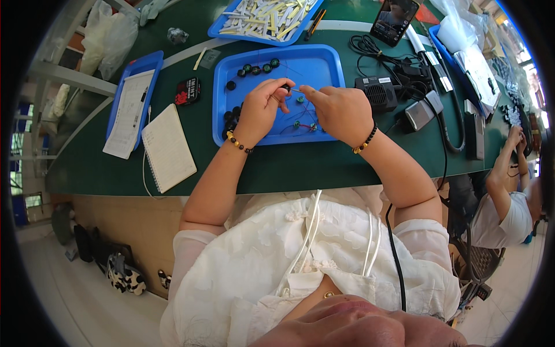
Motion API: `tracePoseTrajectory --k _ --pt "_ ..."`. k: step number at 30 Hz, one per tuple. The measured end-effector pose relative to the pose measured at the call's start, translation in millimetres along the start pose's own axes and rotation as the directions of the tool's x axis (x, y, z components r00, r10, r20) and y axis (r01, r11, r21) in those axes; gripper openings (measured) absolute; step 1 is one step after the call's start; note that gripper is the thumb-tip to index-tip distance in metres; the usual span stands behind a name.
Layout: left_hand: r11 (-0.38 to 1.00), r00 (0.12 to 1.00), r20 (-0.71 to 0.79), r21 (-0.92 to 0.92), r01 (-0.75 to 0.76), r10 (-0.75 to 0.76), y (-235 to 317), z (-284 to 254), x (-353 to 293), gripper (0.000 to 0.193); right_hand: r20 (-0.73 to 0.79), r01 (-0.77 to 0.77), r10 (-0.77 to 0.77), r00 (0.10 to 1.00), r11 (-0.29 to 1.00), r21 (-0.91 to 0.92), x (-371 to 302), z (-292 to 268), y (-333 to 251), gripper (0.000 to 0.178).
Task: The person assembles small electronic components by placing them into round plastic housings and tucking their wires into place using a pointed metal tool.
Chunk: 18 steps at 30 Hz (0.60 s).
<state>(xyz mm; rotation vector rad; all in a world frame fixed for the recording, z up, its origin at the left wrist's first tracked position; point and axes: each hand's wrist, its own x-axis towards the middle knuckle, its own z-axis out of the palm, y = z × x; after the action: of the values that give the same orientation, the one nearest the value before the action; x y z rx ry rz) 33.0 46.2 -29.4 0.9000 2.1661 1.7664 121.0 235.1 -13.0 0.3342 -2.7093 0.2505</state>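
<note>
Both my hands are raised over a blue tray [222, 63] on the green table. Between the fingers of my left hand [260, 107] is a small black round part [285, 87]. My right hand [345, 114] pinches a thin item close against that part; its kind is too small to make out. Along the tray's far side sit several black round parts with green tops [256, 70]. More black round parts [229, 115] lie by the left wall, partly behind my left hand. Small green pieces with thin red wires [297, 124] rest between my hands.
Beyond the tray stands another blue tray of white and yellow strips [272, 20]. At the left lie a notebook [169, 147], a black-and-red box [188, 91] and papers [130, 110]. A phone [394, 22], cables and a black device [377, 94] are at the right. A co-worker [509, 202] sits there.
</note>
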Motion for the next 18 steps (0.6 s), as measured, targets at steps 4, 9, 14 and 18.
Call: tracePoseTrajectory --k 4,9,14,18 --pt "0.996 0.996 0.058 0.073 0.058 -0.063 -4 -5 1 0.026 0.049 0.005 -0.004 0.999 1.0 -0.018 3 0 2 0.037" --pt "0.99 0.988 0.078 0.059 0.129 -0.134 -5 -4 1 0.027 0.073 0.024 -0.025 0.997 1.0 0.007 4 3 6 0.035" --pt "0.98 0.984 0.077 0.135 0.147 -0.158 -7 -4 2 0.028 0.067 0.046 -0.049 0.997 0.998 0.048 6 5 10 0.034" --pt "0.966 0.969 0.097 0.147 0.213 -0.229 -6 -6 4 0.029 0.073 0.048 -0.051 0.996 0.998 0.042 6 6 10 0.034"
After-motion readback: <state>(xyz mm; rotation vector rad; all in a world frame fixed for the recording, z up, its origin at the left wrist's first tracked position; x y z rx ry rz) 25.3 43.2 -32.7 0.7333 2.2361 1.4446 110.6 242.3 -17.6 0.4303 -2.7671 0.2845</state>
